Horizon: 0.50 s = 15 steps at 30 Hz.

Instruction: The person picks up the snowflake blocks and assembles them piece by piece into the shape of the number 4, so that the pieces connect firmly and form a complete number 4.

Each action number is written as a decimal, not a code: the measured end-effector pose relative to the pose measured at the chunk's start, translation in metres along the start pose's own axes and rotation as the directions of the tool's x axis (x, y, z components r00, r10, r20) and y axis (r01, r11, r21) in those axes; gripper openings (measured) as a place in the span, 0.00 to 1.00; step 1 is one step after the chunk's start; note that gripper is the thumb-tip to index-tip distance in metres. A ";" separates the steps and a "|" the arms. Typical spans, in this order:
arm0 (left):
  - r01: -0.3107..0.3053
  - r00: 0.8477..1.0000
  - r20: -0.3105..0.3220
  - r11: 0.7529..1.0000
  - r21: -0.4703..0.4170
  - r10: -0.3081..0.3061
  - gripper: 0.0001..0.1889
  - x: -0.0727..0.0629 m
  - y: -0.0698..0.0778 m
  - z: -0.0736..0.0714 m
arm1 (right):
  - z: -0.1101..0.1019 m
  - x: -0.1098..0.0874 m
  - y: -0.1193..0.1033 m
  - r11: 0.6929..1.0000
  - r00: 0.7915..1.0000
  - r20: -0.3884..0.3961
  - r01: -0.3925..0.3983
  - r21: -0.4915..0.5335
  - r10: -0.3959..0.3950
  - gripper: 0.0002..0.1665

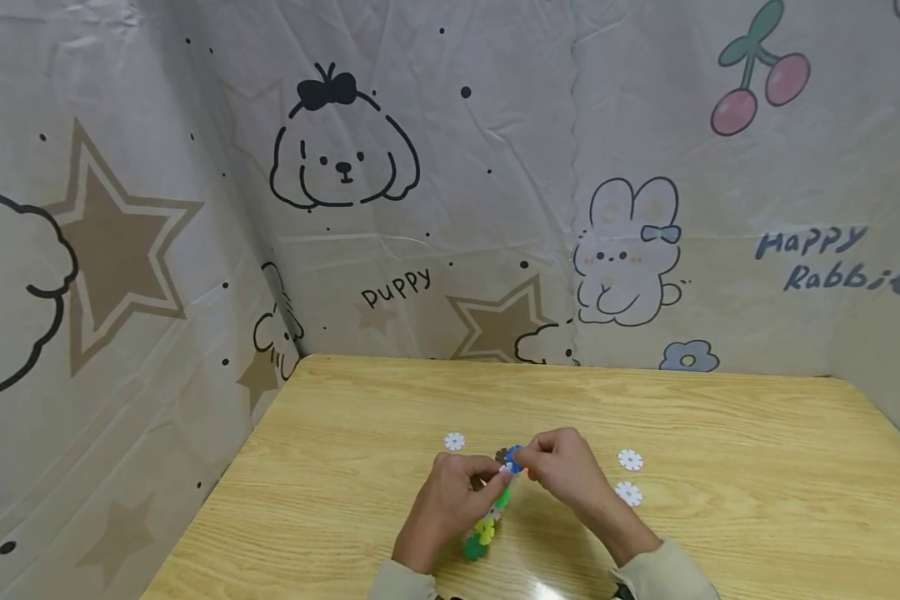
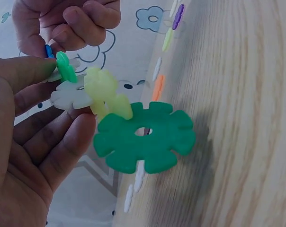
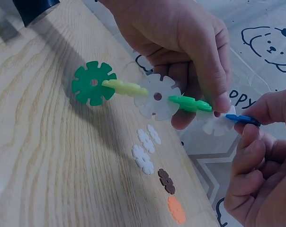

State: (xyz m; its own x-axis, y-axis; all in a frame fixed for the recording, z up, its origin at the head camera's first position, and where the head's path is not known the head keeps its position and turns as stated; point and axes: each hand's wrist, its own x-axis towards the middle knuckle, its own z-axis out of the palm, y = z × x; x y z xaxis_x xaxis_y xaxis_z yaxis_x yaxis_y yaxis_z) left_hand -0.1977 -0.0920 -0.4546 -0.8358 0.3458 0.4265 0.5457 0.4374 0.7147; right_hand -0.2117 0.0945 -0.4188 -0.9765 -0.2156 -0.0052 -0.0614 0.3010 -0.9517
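A chain of slotted snowflake discs hangs between my two hands. In the right wrist view it runs from a dark green disc (image 3: 81,90) through a pale yellow disc (image 3: 126,88), a whitish disc (image 3: 148,105) and a bright green disc (image 3: 190,103) to a second whitish disc (image 3: 214,126). My left hand (image 1: 450,500) pinches that last whitish disc between thumb and fingers. Between its thumb and forefinger my right hand (image 1: 570,467) grips a blue disc (image 3: 242,119). The blue edge meets the whitish disc; how deep it sits cannot be told.
Loose discs lie on the wooden table (image 1: 330,467): white discs (image 1: 630,460) to the right, a white disc (image 1: 454,442) behind my left hand, plus brown (image 3: 166,181), orange (image 3: 176,210) and purple (image 2: 178,17) discs. A printed cloth (image 1: 495,208) hangs behind the table.
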 end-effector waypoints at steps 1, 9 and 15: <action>-0.002 1.000 0.000 1.000 0.000 0.002 0.08 0.000 0.000 0.000 | 0.000 0.000 0.000 1.000 1.000 0.005 -0.002 0.005 0.002 0.15; 0.023 1.000 0.005 1.000 0.015 -0.023 0.09 -0.004 -0.001 -0.008 | -0.002 -0.002 -0.001 1.000 0.998 0.066 0.008 0.017 -0.009 0.20; 0.097 0.995 0.002 0.995 0.010 -0.097 0.09 -0.008 -0.004 -0.017 | -0.004 -0.001 0.003 1.000 0.998 0.057 0.022 -0.006 -0.022 0.18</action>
State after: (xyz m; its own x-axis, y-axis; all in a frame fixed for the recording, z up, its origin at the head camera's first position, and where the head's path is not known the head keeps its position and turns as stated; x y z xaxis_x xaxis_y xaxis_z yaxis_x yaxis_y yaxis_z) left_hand -0.1936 -0.1104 -0.4515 -0.8846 0.3031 0.3544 0.4629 0.4771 0.7471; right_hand -0.2115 0.0988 -0.4201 -0.9614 -0.2752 -0.0023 -0.0840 0.3014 -0.9498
